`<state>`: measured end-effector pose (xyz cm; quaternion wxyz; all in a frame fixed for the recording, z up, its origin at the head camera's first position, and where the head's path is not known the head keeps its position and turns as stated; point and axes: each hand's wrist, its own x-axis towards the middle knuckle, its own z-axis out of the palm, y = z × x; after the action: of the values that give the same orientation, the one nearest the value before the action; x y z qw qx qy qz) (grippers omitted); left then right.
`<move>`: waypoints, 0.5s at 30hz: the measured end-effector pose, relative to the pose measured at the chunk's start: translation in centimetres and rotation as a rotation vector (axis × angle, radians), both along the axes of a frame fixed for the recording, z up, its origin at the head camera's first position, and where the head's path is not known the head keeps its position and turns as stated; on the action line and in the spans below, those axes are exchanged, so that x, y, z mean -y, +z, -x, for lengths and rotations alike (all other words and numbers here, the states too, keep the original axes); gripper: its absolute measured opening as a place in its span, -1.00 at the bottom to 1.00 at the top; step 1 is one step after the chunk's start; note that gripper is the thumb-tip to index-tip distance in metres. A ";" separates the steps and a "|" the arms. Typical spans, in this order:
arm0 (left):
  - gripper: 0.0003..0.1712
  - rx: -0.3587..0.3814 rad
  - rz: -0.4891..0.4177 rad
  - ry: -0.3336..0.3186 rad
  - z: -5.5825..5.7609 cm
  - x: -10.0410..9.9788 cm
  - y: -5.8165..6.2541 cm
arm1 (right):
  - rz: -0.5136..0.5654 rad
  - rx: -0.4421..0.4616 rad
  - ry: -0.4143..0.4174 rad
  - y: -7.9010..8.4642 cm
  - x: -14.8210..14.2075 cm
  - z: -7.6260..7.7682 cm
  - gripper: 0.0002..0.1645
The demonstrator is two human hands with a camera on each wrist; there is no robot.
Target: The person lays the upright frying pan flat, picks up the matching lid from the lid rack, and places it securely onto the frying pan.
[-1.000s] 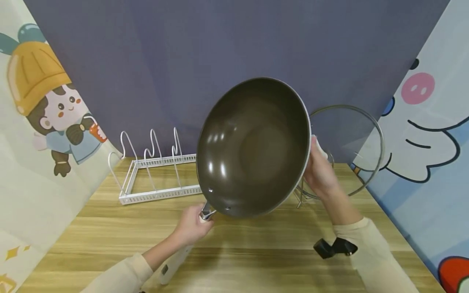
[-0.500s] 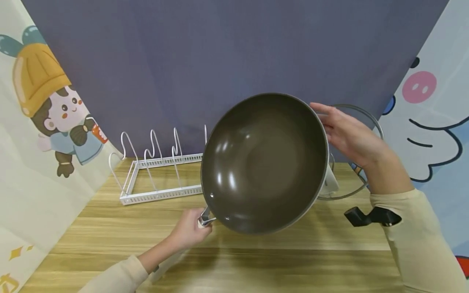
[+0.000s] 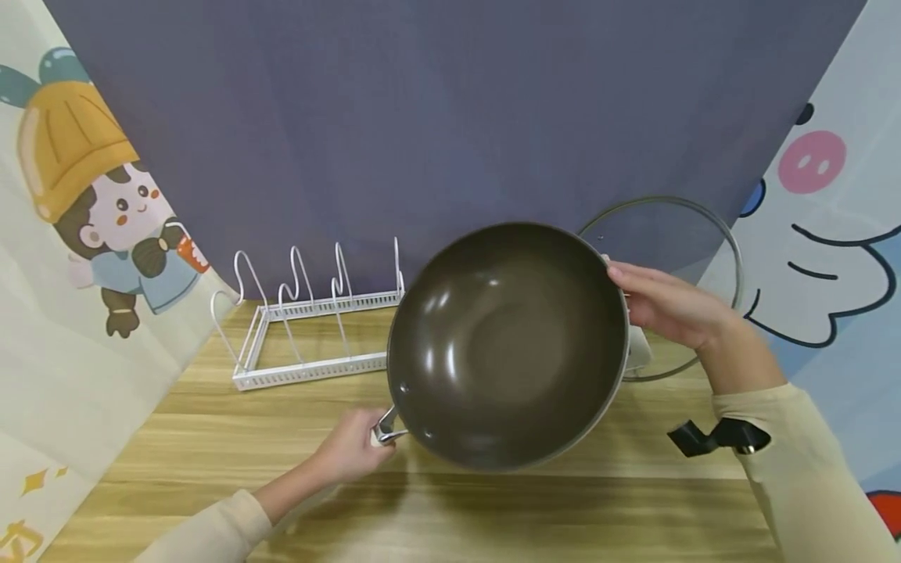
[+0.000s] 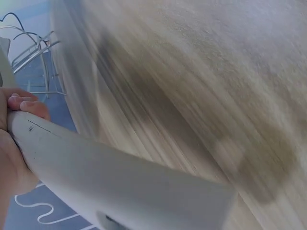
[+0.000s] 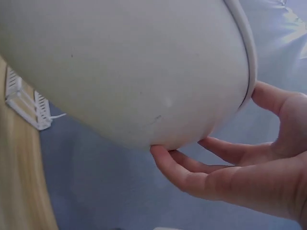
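A wok (image 3: 514, 344) with a dark brown inside is tilted up, its inside facing the head camera. My left hand (image 3: 352, 446) grips its handle close to the metal bracket at the lower left of the bowl. The left wrist view shows the long pale handle (image 4: 115, 172) running out of that fist above the wood. My right hand (image 3: 669, 305) holds the wok at its right edge. As the right wrist view shows, the thumb is at the rim and the fingertips (image 5: 160, 152) touch the white outer wall (image 5: 124, 81).
At the back left of the wooden table (image 3: 197, 469) stands a white wire rack (image 3: 310, 374) with upright loops. A round glass lid with a metal rim (image 3: 737, 274) stands upright behind my right hand, partly hidden by the wok. Beside it a white piece (image 3: 639, 349) shows.
The wok has come down and slightly right in the head view. My right hand first shifted outward and up along the edge, then came down with its thumb at the rim. My left hand kept its grip.
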<state>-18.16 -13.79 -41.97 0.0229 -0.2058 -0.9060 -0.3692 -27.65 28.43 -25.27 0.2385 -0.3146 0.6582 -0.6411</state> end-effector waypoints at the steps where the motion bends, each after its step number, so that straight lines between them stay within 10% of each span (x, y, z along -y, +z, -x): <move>1: -0.80 0.006 0.008 -0.004 0.0 0.1 0.0 | -0.008 0.016 -0.026 -0.4 -0.1 -0.1 -0.56; 7: -0.81 0.050 0.060 -0.052 0.2 1.2 0.6 | -0.182 0.052 -0.307 -2.5 -0.5 -1.5 -0.12; 15: -0.76 0.006 0.167 -0.096 0.7 2.9 1.2 | -0.177 0.024 -0.365 -5.1 -0.8 -3.5 -0.14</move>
<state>-18.87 -16.70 -40.82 -0.0147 -0.2493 -0.9228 -0.2935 -24.12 29.20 -30.42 0.1527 -0.1603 0.7553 -0.6169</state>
